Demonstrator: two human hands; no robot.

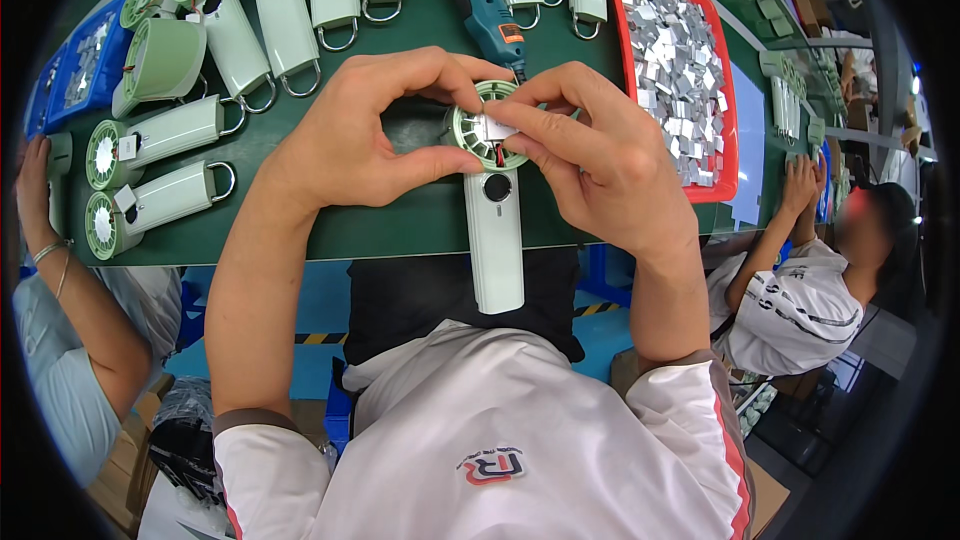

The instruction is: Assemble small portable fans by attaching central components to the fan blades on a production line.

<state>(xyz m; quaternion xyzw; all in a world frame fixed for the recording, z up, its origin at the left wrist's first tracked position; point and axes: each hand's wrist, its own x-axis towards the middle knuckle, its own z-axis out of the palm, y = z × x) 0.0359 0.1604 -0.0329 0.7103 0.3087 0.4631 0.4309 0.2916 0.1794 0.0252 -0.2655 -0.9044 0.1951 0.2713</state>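
Observation:
A pale green handheld fan (497, 260) lies at the table's near edge, its round head away from me and its handle hanging over the edge toward my lap. My left hand (365, 135) curves around the left side of the fan head, thumb and fingers closed on its rim. Over the head's right side, my right hand (605, 155) pinches a small whitish square piece (498, 128) against the middle of the open head. A short red and dark wire shows just below that piece. My fingertips partly hide the head's inside.
A teal electric screwdriver (490, 10) lies beyond my hands. To the right stands a red tray (727, 100) of small silver squares. Several similar fans (175, 130) lie left and along the back, near a blue bin (95, 60). Co-workers sit at both sides.

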